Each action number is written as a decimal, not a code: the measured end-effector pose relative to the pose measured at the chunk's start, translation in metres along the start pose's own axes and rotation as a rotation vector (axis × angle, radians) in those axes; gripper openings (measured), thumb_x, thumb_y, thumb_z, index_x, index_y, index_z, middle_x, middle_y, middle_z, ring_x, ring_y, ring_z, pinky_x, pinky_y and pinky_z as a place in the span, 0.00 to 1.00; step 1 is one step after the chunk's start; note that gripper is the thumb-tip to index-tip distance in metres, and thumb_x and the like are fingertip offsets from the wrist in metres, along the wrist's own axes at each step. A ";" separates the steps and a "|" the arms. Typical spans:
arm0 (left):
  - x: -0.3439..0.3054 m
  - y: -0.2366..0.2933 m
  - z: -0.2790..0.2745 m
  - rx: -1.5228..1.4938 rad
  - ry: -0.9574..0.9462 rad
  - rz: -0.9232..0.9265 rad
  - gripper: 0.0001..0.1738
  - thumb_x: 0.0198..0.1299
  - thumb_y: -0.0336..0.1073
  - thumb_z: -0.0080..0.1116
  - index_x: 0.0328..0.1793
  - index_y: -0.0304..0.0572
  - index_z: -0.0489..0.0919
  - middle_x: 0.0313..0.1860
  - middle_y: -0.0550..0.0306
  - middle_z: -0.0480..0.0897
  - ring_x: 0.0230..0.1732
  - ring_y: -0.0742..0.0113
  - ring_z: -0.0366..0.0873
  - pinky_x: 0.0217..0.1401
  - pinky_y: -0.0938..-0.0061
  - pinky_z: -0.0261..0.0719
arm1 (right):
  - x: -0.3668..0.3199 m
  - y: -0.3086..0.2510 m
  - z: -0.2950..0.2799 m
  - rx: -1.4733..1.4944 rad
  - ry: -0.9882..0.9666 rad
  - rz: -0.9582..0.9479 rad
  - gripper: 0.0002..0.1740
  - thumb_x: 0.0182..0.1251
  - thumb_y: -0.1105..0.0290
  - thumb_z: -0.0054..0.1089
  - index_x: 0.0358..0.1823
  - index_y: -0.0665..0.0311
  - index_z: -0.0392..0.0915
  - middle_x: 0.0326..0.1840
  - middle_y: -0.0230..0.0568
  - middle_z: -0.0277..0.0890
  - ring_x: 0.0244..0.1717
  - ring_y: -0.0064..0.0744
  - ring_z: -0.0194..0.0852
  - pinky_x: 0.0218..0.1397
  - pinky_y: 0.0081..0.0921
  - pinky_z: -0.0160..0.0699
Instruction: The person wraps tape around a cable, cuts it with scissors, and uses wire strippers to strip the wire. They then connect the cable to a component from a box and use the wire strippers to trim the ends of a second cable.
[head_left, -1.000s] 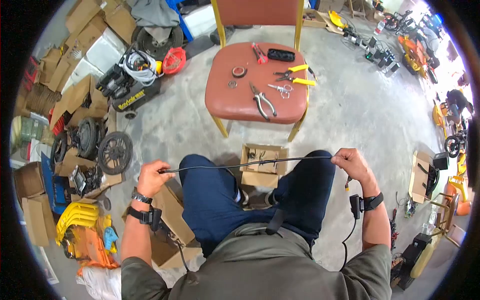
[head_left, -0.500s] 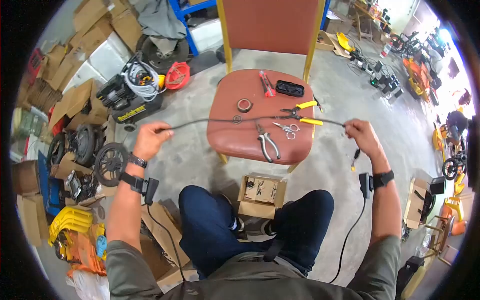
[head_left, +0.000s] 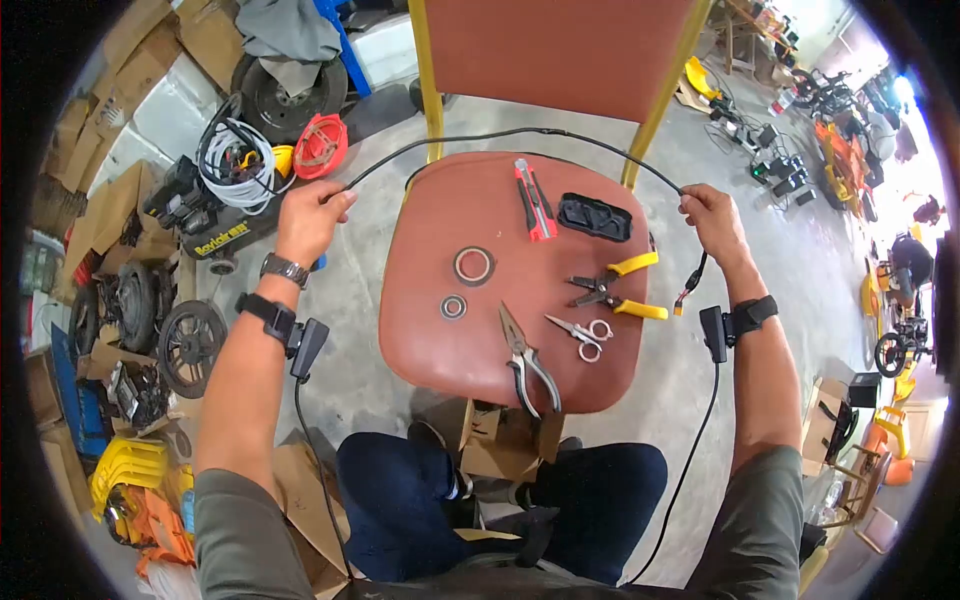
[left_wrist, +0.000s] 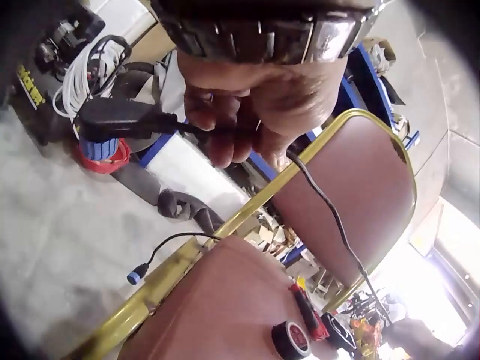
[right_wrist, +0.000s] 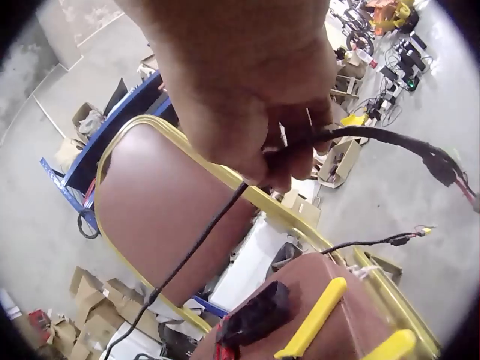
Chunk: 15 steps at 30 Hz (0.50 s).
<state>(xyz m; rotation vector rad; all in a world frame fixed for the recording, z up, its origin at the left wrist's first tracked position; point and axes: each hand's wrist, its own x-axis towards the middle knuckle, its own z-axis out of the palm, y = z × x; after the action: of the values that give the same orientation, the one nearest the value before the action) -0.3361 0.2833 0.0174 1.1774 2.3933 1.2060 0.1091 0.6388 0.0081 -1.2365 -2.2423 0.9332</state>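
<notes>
Black and thin, the cable (head_left: pixel 520 132) rises in a slack arc between the two hands, passing over the far edge of the chair seat (head_left: pixel 420 330). The left hand (head_left: pixel 312 215) grips it near one end, fingers (left_wrist: pixel 225 142) curled round it, and a thicker plug (left_wrist: pixel 112 120) sticks out just past them. The right hand (head_left: pixel 708 218) has its fingers (right_wrist: pixel 289 154) clenched on the cable near the other end, and a short tail with a small connector (head_left: pixel 685 297) hangs below them. Holding it by both ends, well apart, likely keeps the whole run off the seat and open to view.

Between and nearer than the two sets of fingers the tools lie spread in single file across the seat, each one apart from its neighbours, probably so that any can be picked up without disturbing another. A red knife (head_left: pixel 535 200) and a black pouch (head_left: pixel 595 217) sit closest below the arc. A tape roll (head_left: pixel 473 265) and a smaller ring (head_left: pixel 453 306) lie toward the left fingers, and yellow-handled cutters (head_left: pixel 620 290) toward the right. Scissors (head_left: pixel 580 330) and pliers (head_left: pixel 525 355) are nearest the person's knees. A cardboard box (head_left: pixel 500 440) stands on the floor under the seat's near edge.
</notes>
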 end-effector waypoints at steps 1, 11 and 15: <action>0.009 -0.005 0.008 0.009 -0.015 -0.017 0.14 0.62 0.38 0.66 0.42 0.31 0.86 0.27 0.54 0.85 0.27 0.69 0.83 0.33 0.73 0.78 | 0.007 0.003 0.008 -0.020 -0.002 0.010 0.15 0.69 0.68 0.58 0.51 0.69 0.84 0.33 0.40 0.85 0.33 0.28 0.81 0.41 0.28 0.80; 0.043 -0.061 0.068 0.036 -0.106 -0.067 0.13 0.65 0.37 0.64 0.42 0.32 0.87 0.25 0.55 0.84 0.26 0.69 0.83 0.30 0.72 0.78 | 0.029 0.056 0.051 -0.208 -0.048 0.015 0.14 0.69 0.68 0.58 0.49 0.67 0.84 0.34 0.48 0.85 0.37 0.37 0.85 0.46 0.33 0.81; 0.051 -0.078 0.083 -0.013 -0.096 -0.128 0.12 0.65 0.37 0.64 0.40 0.32 0.87 0.24 0.56 0.84 0.23 0.69 0.83 0.29 0.73 0.78 | 0.035 0.065 0.060 -0.187 -0.080 0.000 0.12 0.69 0.70 0.57 0.49 0.68 0.84 0.34 0.48 0.85 0.37 0.38 0.85 0.46 0.32 0.81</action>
<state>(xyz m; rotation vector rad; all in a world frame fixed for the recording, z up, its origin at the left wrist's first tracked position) -0.3718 0.3419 -0.0867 1.0371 2.3468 1.0981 0.0904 0.6720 -0.0794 -1.2986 -2.4389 0.8004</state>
